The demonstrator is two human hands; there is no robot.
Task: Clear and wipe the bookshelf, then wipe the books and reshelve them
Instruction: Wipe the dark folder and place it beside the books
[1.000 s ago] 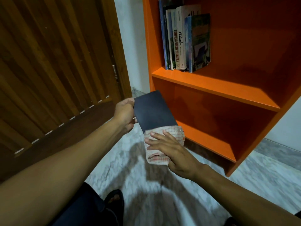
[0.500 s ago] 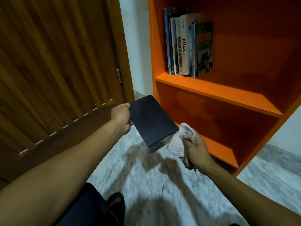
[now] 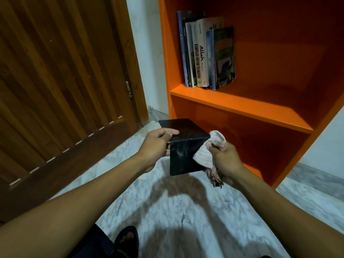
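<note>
My left hand [image 3: 158,146] grips a black L-shaped bookend [image 3: 183,155] by its left edge, thumb on the top plate, in front of the orange bookshelf [image 3: 242,108]. My right hand [image 3: 226,161] clutches a bunched white checked cloth [image 3: 210,151] and presses it against the bookend's right edge. The bookend's front face shows pale dust smears. Several books [image 3: 206,54] stand upright at the left end of the upper shelf. The lower shelf behind the bookend holds nothing that I can see.
A brown slatted wooden door [image 3: 61,81] stands at the left, with a white wall strip [image 3: 147,53] between it and the shelf. Below lies a marbled grey floor [image 3: 176,211]. My foot in a dark sandal [image 3: 126,239] shows at the bottom.
The bookend has tipped so that one plate faces up and the other faces me. My right hand went from flat on the cloth to bunching it at the bookend's right edge.
</note>
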